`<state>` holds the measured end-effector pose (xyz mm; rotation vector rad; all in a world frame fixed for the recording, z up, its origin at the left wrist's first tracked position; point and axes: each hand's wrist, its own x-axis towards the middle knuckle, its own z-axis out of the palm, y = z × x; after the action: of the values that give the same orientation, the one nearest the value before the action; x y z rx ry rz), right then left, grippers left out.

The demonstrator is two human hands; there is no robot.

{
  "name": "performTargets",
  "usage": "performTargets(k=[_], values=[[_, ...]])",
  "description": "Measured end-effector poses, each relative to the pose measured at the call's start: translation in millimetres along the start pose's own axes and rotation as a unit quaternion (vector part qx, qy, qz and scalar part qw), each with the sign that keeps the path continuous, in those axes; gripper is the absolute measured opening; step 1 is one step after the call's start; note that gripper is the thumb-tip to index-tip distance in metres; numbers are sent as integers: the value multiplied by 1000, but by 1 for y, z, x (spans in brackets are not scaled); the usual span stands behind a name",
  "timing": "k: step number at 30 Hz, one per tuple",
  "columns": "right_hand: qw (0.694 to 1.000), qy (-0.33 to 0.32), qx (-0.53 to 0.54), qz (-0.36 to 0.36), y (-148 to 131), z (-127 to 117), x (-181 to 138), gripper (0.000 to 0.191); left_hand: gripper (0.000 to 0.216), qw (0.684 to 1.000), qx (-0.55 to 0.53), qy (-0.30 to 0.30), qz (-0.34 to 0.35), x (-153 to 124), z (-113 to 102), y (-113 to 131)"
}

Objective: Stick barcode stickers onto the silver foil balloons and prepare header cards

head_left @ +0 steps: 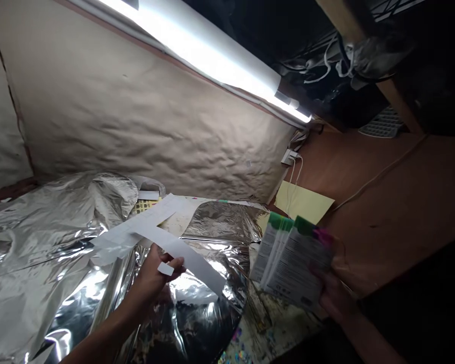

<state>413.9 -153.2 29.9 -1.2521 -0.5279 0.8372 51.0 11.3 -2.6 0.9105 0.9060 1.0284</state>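
My left hand [159, 270] is closed in a pinch over the silver foil, with a small white paper piece [166, 268] at its fingers. A long white paper strip [197, 262] runs just behind the fingertips; whether they grip it too, I cannot tell. More white paper sheets [146, 218] lie beyond, overlapping the strip. On the right, my right hand [335, 293] is wrapped round the edge of several flat printed packs [293, 265], white and grey with green tops, fanned out and held upright. A blurred pink patch [323, 236] shows at their upper right corner.
Shiny silver foil [41, 253] covers much of the worktable. A lit tube lamp [212, 55] hangs over the back wall. A yellow sheet [305, 201] sits by the right wall, below a socket [289, 156] with white cables. Colourful bits [235, 354] lie at the front edge.
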Motion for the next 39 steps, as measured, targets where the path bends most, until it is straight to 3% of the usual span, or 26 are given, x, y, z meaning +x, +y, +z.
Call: performTargets(k=[3,5,9,12,19,22,25,32,36,39], values=[[994,-36,2,-106,9,21,15,57,46,999,-12,-31,35,2,-6,8],[988,-64,9,-139,24,44,24,57,39,994,-59,-50,73,4,-10,14],[982,-131,-19,-136,65,94,32,42,32,979,-168,-40,106,11,-18,18],[970,-196,-74,-122,84,114,30,37,29,979,-182,-22,92,17,-21,15],[960,-247,-73,-105,90,113,36,40,33,973,-165,86,139,21,-25,10],[970,-231,-32,-72,94,111,38,39,26,960,-193,143,143,26,-28,8],[977,-209,31,-30,96,108,39,37,13,957,-215,165,108,29,-26,2],[977,-188,93,27,94,105,27,36,7,961,-240,123,64,21,-7,-5],[962,-216,137,93,103,122,7,35,24,966,-236,79,68,12,-2,0],[950,-246,155,118,105,140,-3,35,34,984,-165,15,66,4,1,5]])
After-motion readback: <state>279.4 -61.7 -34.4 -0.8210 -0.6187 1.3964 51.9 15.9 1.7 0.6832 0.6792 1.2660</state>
